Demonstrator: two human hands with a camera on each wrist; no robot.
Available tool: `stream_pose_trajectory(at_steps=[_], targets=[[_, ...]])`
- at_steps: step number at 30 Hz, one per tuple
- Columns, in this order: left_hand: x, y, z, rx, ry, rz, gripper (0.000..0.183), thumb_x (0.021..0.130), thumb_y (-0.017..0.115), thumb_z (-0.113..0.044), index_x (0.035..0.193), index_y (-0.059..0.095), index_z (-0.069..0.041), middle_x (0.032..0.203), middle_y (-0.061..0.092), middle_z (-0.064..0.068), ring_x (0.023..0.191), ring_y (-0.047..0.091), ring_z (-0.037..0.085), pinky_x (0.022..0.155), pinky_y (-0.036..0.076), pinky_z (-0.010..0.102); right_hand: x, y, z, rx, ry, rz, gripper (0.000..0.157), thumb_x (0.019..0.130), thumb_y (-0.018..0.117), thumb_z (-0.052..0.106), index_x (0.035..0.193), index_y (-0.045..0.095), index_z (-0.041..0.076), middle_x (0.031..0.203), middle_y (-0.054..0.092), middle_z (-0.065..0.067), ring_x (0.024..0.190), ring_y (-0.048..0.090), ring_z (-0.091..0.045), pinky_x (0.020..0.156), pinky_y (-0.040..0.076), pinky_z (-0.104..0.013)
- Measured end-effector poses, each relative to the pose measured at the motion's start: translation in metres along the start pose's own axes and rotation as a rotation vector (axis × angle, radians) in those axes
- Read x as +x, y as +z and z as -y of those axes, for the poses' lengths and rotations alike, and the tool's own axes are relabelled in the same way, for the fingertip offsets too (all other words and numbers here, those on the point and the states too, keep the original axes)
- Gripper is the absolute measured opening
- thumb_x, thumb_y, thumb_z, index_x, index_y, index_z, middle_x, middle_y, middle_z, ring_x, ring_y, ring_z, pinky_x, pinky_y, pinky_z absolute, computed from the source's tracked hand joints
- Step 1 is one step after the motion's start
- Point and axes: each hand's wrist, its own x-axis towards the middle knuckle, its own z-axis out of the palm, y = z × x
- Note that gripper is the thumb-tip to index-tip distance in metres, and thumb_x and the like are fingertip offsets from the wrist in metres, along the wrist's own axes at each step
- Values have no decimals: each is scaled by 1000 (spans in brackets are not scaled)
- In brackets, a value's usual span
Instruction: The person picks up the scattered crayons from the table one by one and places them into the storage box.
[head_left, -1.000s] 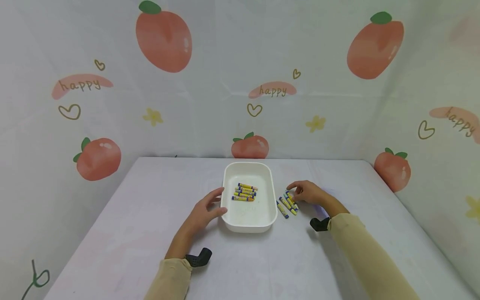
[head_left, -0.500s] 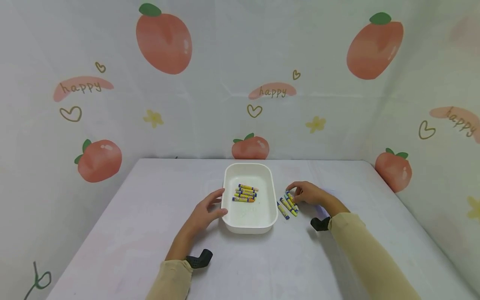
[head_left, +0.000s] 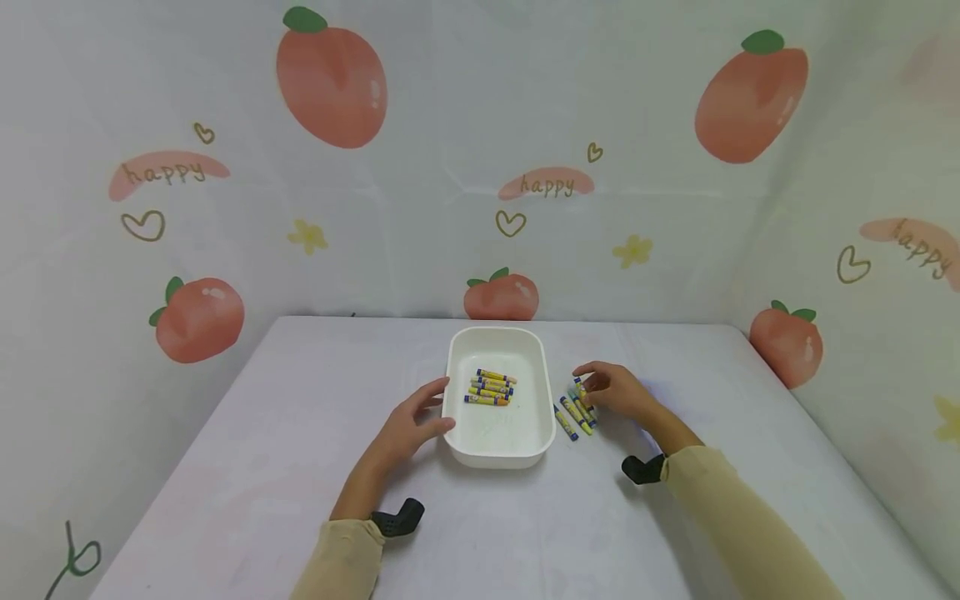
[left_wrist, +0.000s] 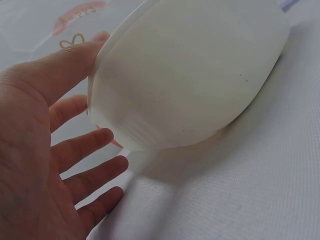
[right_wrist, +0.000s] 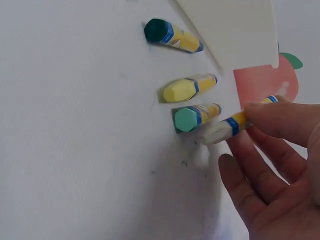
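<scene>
My right hand (head_left: 621, 392) pinches a white crayon (right_wrist: 220, 131) with a yellow and blue wrapper between thumb and fingers, lifted slightly off the table. Beside it on the cloth lie a mint green crayon (right_wrist: 187, 119), a pale yellow crayon (right_wrist: 181, 91) and a dark green crayon (right_wrist: 159, 31). In the head view a white tray (head_left: 498, 442) stands left of them, with several crayons (head_left: 487, 400) side by side inside. My left hand (head_left: 402, 427) rests against the tray's left side, its thumb at the rim and its other fingers spread loosely, as the left wrist view shows.
A white cloth covers the table (head_left: 480, 533). Behind it hangs a white curtain (head_left: 420, 200) printed with peaches, hearts and the word "happy". Each wrist bears a black camera mount, such as the one on the left (head_left: 400, 517).
My right hand has raised one crayon slightly away from the others on the table. The left hand and the tray stay where they were.
</scene>
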Motion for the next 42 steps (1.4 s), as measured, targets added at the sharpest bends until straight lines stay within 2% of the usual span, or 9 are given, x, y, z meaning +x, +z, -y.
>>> stream_pose_trajectory(at_steps=[6,12,15,22,31,38,42], targets=[[0,1,0,-2,-15,8,64,87,72,-26,145,46,-21,148,44,3,129,47,28,108,35,52,-4,0,11,139,-36,-84,45,87,65,-3,131,56,0,105,62,-17,91,61,-28,73,58,-35],[1,0,-1,-5,-17,8,64,87,72,-26,145,46,-21,148,44,3,130,45,27,110,33,50,2,0,35,175,-77,-117,43,88,66,-2,130,56,-2,105,61,-17,89,62,-27,71,58,-33],[1,0,-1,-7,-19,9,64,87,72,-26,145,46,-21,148,45,3,130,46,27,110,33,50,6,1,46,162,-96,-126,41,88,67,0,128,58,0,104,62,-16,88,62,-27,71,58,-34],[0,0,-1,-5,-18,11,65,87,72,-27,146,45,-24,149,44,1,131,45,27,110,33,50,14,3,65,140,-134,-125,39,88,67,2,127,59,1,105,63,-16,93,61,-29,77,57,-49],[-1,-1,0,-5,-22,10,65,87,72,-28,146,44,-25,149,43,1,131,44,27,110,32,51,28,12,88,103,-174,-57,39,87,67,-2,125,60,2,106,63,-15,96,60,-28,73,57,-36],[-2,-2,-1,-8,-24,8,66,87,72,-27,147,44,-23,149,44,2,131,44,28,110,32,51,39,27,107,-60,-203,-1,37,86,70,1,122,64,5,99,65,-9,89,61,-23,68,57,-31],[-1,-3,1,-3,-30,12,66,87,72,-29,147,44,-24,149,44,1,132,44,28,110,32,51,44,35,114,-98,-205,28,36,85,72,1,120,65,6,97,65,-8,86,60,-22,65,55,-29]])
